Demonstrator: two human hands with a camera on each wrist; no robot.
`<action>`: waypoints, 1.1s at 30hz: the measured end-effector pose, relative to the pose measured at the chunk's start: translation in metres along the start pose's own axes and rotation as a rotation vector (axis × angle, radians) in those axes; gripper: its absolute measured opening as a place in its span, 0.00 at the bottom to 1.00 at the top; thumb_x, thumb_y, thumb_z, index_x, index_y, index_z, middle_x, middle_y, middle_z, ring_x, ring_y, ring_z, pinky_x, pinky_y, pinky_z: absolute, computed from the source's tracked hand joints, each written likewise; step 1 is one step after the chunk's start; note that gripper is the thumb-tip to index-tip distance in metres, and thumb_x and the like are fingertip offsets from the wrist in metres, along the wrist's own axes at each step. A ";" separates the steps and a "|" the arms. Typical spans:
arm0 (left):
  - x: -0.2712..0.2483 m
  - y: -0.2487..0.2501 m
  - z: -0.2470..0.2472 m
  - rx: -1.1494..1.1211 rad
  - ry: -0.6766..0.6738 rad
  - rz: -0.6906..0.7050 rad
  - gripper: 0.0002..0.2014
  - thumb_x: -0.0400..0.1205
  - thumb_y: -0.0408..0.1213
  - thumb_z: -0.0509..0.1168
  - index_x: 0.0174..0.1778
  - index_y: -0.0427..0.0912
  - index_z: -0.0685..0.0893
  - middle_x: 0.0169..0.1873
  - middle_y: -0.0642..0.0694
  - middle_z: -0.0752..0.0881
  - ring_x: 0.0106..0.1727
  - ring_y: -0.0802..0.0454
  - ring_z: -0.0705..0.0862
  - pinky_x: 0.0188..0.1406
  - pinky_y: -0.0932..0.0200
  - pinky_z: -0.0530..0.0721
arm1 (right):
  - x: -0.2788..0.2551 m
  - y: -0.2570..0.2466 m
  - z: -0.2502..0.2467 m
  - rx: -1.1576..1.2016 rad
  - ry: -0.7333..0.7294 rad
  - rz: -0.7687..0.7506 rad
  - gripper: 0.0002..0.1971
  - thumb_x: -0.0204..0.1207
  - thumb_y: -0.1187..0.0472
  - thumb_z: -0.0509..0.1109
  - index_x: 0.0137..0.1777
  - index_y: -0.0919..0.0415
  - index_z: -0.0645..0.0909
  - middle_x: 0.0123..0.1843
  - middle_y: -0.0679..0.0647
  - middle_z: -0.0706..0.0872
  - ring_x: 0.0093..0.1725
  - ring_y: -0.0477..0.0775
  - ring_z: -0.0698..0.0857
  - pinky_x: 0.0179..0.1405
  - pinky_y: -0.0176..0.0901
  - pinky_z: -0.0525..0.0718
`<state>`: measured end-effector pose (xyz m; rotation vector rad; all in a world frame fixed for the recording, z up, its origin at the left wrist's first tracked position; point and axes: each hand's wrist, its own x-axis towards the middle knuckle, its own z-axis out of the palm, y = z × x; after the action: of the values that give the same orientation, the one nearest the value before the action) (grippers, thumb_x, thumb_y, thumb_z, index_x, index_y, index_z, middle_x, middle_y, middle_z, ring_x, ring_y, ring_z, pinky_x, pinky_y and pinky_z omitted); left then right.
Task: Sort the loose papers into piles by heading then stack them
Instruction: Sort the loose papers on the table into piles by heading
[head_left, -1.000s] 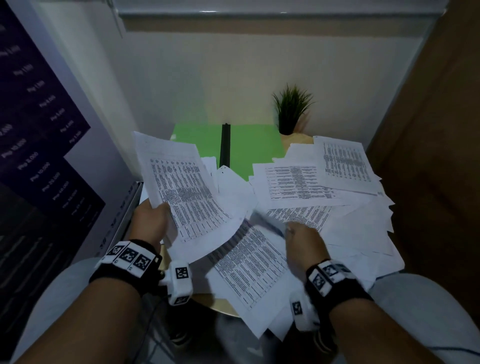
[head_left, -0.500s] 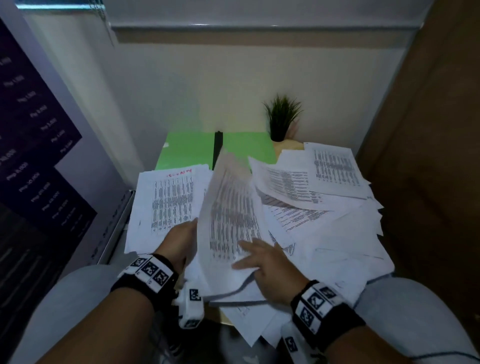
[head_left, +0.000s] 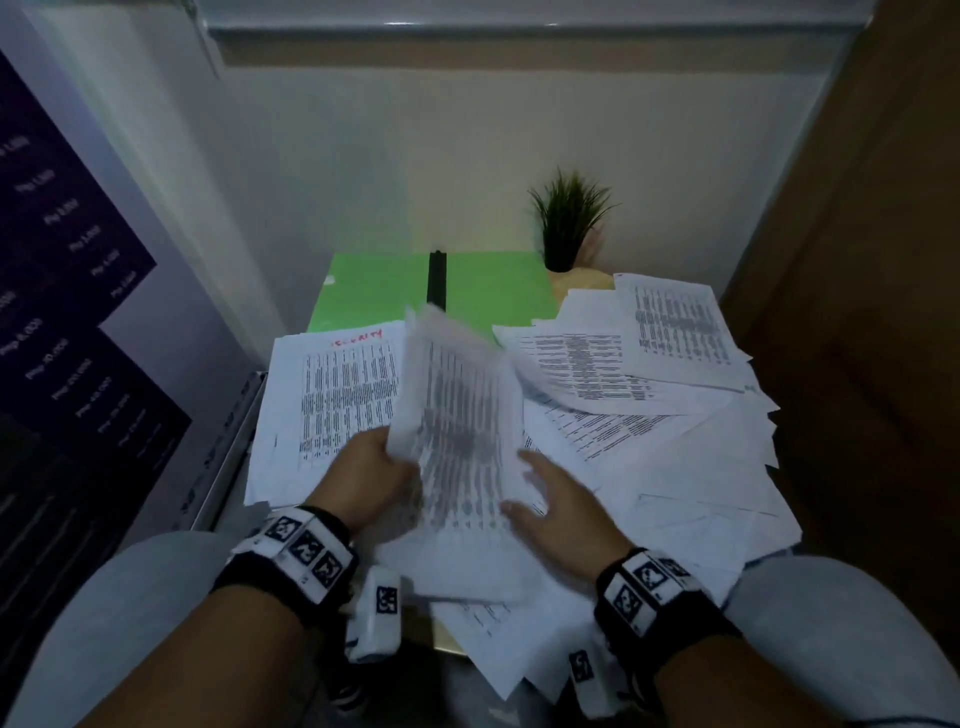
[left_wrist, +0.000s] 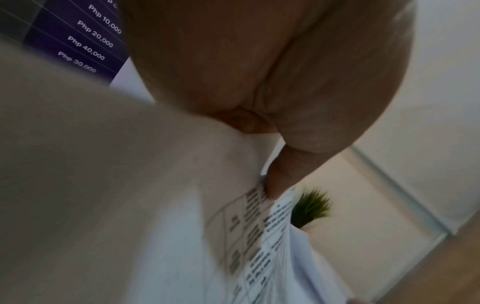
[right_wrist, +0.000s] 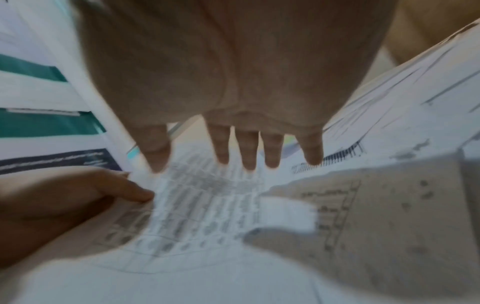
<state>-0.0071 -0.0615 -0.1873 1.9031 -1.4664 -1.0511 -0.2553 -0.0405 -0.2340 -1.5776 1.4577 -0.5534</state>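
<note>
Two hands: left (head_left: 370, 475) pinches sheet (head_left: 460, 447), right (head_left: 558, 512) spread.

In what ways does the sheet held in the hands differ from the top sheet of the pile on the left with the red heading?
The held sheet stands raised and curved, pinched by the left hand; the red-headed sheet lies flat on its pile. The held sheet looks blurred, with no readable heading; the red-headed sheet is sharper and shows red writing at its top. The right hand is spread open beside the held sheet, away from the other. Both are white, with printed tables.

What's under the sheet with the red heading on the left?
The red-headed sheet tops a pile of white sheets whose edges stick out beneath. Their headings and the table under them are covered.
</note>
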 end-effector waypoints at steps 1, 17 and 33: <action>-0.003 0.004 -0.008 -0.062 0.027 0.030 0.05 0.79 0.26 0.71 0.44 0.40 0.87 0.36 0.43 0.92 0.35 0.49 0.91 0.36 0.54 0.88 | 0.004 -0.002 -0.006 0.086 0.101 0.031 0.38 0.79 0.45 0.76 0.86 0.38 0.62 0.86 0.45 0.70 0.83 0.45 0.70 0.82 0.54 0.73; -0.021 0.045 0.025 -0.498 0.267 0.429 0.14 0.86 0.36 0.65 0.66 0.55 0.79 0.57 0.47 0.87 0.59 0.50 0.87 0.53 0.53 0.88 | -0.007 -0.057 -0.029 0.381 0.577 -0.253 0.10 0.89 0.66 0.65 0.67 0.57 0.76 0.51 0.38 0.84 0.47 0.28 0.84 0.49 0.25 0.81; 0.032 -0.008 0.039 -0.318 0.302 0.039 0.13 0.87 0.26 0.59 0.63 0.45 0.72 0.45 0.50 0.82 0.44 0.54 0.83 0.32 0.64 0.79 | 0.022 0.008 -0.003 0.070 0.224 0.147 0.05 0.82 0.58 0.68 0.56 0.53 0.82 0.49 0.52 0.92 0.48 0.60 0.90 0.49 0.53 0.88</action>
<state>-0.0309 -0.0875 -0.2236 1.7102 -1.0912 -0.8739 -0.2578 -0.0617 -0.2445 -1.3747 1.6878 -0.7044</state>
